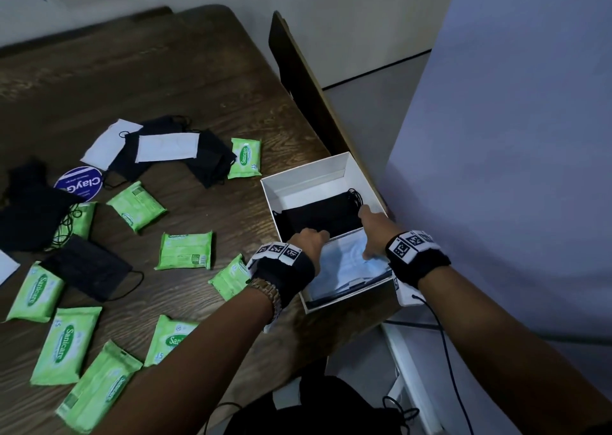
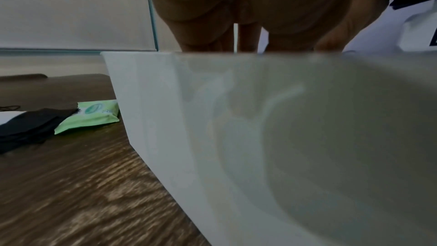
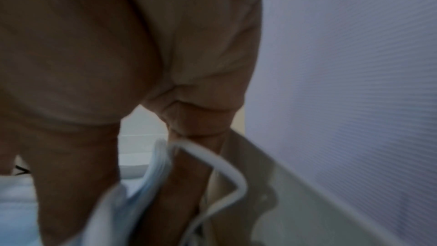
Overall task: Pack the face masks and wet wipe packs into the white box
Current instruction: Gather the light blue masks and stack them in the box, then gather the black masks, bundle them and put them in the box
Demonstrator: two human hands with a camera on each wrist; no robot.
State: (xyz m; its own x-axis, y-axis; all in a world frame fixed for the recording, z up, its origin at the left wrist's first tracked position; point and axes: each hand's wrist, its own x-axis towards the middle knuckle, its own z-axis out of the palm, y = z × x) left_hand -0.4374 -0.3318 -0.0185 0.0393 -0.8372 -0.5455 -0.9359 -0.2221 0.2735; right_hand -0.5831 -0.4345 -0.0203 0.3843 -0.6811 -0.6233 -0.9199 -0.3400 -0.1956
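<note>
Pale blue masks sit in the near end of the white box, both hands tucking them down. Left wrist view: left hand dips past the rim, grip hidden. Right wrist view: right hand pinches soft, floppy mask fabric; I'd grab the folded body, not the loops.

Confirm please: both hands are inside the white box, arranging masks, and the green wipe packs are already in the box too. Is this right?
Not quite. Both hands, left hand and right hand, are in the white box with the masks, but the head view shows the wipe packs lying on the table.
</note>
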